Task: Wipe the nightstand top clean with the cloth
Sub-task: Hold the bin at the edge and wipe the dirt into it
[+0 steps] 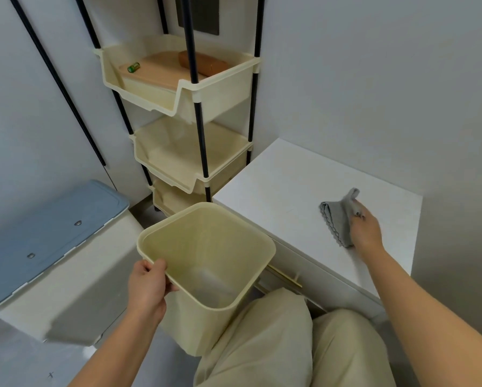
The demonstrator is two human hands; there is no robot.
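White nightstand tabletop (287,185) looks bare apart from the cloth. Bin (206,255) hangs just off its front-left corner, left hand (147,286) clamped on the rim. Risk: one-handed hold, bin could tip or knock the tabletop edge, so crumbs miss it. Grey cloth (337,219) is bunched under right hand (365,233), fingers closed on it; a loose flap may skip spots near the back wall.

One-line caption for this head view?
Right hand presses grey cloth on white nightstand top; left hand holds cream bin.
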